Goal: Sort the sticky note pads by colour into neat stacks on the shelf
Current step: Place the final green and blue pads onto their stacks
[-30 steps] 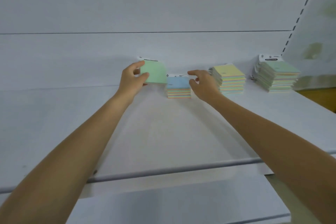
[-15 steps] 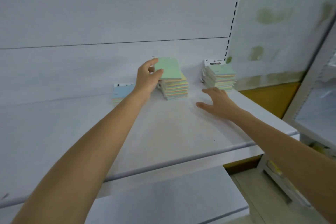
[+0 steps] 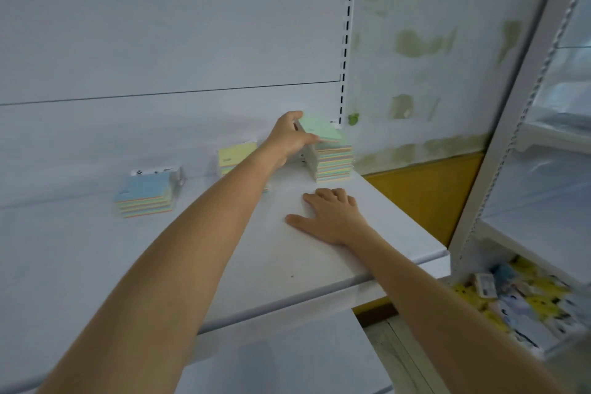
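left forearm (image 3: 224,217) hides yellow stack (image 3: 235,155) lower right; floor items (image 3: 524,301) blurred.

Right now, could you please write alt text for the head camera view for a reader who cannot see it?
The left hand holds a green sticky note pad over the rightmost stack on a white shelf, while the right hand rests flat on the shelf. A yellow-topped stack and a blue-topped stack stand further left.
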Demonstrator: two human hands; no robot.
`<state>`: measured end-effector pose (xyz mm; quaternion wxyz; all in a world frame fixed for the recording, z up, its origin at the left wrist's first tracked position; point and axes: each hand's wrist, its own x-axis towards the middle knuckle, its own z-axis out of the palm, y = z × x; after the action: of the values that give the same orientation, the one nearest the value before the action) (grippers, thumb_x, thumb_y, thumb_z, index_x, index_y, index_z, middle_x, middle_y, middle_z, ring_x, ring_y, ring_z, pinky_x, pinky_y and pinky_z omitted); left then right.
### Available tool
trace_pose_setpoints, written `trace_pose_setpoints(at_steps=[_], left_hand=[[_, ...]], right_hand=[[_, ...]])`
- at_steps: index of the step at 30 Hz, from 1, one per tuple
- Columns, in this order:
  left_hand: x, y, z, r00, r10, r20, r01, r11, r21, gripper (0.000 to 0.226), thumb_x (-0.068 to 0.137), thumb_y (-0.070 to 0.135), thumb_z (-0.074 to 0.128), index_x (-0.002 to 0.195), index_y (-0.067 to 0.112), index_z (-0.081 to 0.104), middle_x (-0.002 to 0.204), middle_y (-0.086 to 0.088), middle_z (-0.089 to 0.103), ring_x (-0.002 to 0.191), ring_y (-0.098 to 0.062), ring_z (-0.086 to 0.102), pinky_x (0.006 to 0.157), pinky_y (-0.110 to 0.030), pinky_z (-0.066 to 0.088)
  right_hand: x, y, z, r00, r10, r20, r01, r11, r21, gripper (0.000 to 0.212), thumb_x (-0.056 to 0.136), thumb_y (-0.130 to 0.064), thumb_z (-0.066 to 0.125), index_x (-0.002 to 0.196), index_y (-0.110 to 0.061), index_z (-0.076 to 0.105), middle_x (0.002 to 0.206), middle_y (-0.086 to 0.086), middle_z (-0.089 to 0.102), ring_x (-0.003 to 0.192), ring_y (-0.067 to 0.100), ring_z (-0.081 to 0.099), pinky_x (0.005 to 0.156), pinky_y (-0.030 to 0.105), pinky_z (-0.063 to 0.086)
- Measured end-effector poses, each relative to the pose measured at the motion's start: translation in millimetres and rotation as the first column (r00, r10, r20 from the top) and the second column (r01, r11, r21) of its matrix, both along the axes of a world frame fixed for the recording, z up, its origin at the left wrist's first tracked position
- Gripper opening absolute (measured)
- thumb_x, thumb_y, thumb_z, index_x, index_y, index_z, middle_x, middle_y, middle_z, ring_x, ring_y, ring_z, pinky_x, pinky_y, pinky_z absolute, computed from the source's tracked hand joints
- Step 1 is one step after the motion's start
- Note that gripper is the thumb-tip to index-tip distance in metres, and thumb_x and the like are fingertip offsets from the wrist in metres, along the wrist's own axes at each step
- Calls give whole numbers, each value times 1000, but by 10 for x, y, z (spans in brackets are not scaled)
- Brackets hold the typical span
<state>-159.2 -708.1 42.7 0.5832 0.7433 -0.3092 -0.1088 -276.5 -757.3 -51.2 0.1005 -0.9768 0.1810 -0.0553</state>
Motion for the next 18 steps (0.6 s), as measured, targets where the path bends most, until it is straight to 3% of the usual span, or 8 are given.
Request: trace_pose_setpoints(at_steps=[5, 9, 18], left_hand=[[93, -274, -127, 964, -53, 261, -15, 967, 253, 60, 82, 22, 67, 133, 8, 41, 134, -15, 49, 122, -26, 48, 103, -30, 36], [221, -411, -173, 886, -116, 450, -153, 841, 519, 46, 90, 37, 53, 132, 21, 46, 138, -15, 46, 132, -30, 34, 108, -31, 22], [221, -496, -267, 864, -118, 490, -202, 811, 550, 50, 92, 38, 46, 139, 27, 35, 142, -24, 30, 133, -39, 24, 111, -38, 23]], right_hand=[[3, -19, 10, 1000, 14, 16, -14, 1000, -5, 75, 77, -73, 32, 133, -24, 37, 144, 6, 33, 131, 31, 24, 106, 44, 19], [9, -30, 1, 999, 23, 33, -23, 1000, 9, 73, 77, -72, 33, 131, -22, 39, 141, 6, 36, 129, 31, 25, 106, 43, 20], [23, -54, -29, 999, 25, 42, -26, 999, 22, 74, 76, -73, 33, 130, -22, 39, 140, 5, 36, 129, 29, 25, 105, 42, 19]])
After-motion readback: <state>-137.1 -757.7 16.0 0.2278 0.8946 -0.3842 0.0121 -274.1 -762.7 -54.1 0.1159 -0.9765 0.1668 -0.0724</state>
